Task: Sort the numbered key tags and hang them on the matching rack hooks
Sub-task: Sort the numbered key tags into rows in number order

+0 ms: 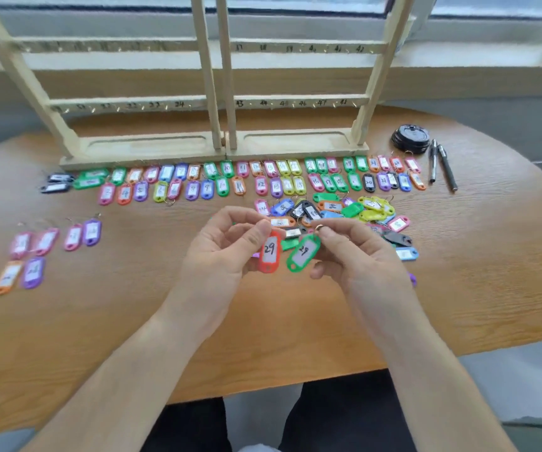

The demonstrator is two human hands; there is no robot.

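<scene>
My left hand (pixel 227 243) pinches the top of a red key tag (pixel 270 252) marked 29, which hangs above the table. My right hand (pixel 348 246) pinches the ring of a green key tag (pixel 304 253), also marked 29, just right of the red one. Two rows of sorted tags (pixel 230 182) lie in front of the wooden rack (pixel 217 148). An unsorted heap of tags (pixel 354 213) lies behind my hands. The rack's numbered hook bars (pixel 295 102) carry no tags.
A small group of pink, purple and orange tags (pixel 45 249) lies at the left of the wooden table (pixel 132 321). Black lids (pixel 409 138) and two pens (pixel 442 168) sit at the right beside the rack. A window ledge runs behind.
</scene>
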